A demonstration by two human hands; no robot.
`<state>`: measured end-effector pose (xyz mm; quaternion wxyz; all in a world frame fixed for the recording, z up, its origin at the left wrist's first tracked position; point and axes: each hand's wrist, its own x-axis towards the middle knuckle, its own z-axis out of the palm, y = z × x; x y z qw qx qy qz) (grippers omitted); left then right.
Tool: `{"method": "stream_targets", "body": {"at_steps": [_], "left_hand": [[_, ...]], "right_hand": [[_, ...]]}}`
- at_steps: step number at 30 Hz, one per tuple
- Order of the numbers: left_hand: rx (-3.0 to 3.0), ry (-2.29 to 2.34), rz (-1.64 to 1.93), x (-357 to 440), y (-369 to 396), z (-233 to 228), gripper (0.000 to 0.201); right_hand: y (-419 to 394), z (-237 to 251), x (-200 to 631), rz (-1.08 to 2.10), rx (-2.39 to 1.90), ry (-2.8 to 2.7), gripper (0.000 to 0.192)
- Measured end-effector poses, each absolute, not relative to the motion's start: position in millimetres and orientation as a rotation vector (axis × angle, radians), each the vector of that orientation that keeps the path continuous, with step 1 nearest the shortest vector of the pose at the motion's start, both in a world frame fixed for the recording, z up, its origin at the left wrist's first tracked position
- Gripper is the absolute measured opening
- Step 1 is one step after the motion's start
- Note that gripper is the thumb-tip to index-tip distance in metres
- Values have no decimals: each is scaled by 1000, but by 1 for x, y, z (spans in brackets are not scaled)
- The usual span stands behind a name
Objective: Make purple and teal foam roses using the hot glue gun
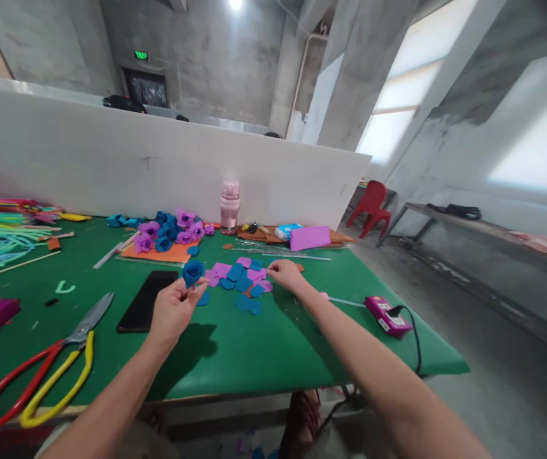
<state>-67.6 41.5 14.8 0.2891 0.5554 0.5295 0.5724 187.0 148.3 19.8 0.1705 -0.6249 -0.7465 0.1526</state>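
Two bare arms (369,363) are closest, the left hand (172,312) pinching a blue flower (192,273) at nine o'clock from the loose petals (238,272), the right hand (287,275) at their three o'clock edge, and I can't tell if it grips one.

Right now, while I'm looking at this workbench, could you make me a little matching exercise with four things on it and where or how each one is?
Column one
1. Blue flower
2. Right hand
3. Scissors
4. Bottle

Column two
A. One red handle, one yellow
B. Pink, upright near the white partition
C. At the edge of the loose cut pieces
D. Held in the left hand

Pairs: 1-D, 2-C, 3-A, 4-B
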Motion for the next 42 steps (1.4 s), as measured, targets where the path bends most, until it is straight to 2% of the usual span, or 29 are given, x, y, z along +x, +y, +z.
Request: {"method": "stream_targets", "body": {"at_steps": [4, 9, 16, 18, 24, 36, 39, 42], "left_hand": [[1485, 1460, 1512, -74, 43, 10, 31], [1483, 1453, 1487, -78, 43, 7, 31], [1489, 1451, 1464, -74, 39, 11, 27], [1518, 1451, 1458, -72, 38, 12, 25], [1503, 1394, 1481, -72, 39, 11, 20], [1510, 1378, 1464, -77, 36, 15, 22], [1489, 1371, 1461, -75, 35, 16, 21], [1471, 1380, 1443, -72, 33, 18, 22]], "right_hand": [[190, 7, 174, 503, -1942, -2174, 15], [200, -5, 165, 544, -2008, -2194, 8], [203, -3, 175, 531, -2043, -2129, 21], [199, -5, 171, 574, -2026, -2110, 22], [190, -2, 165, 732, -1874, -1966, 4], [164, 23, 185, 1142, -1563, -1752, 8], [145, 25, 182, 1112, -1441, -1758, 12], [126, 23, 179, 831, -1459, -1855, 16]]}}
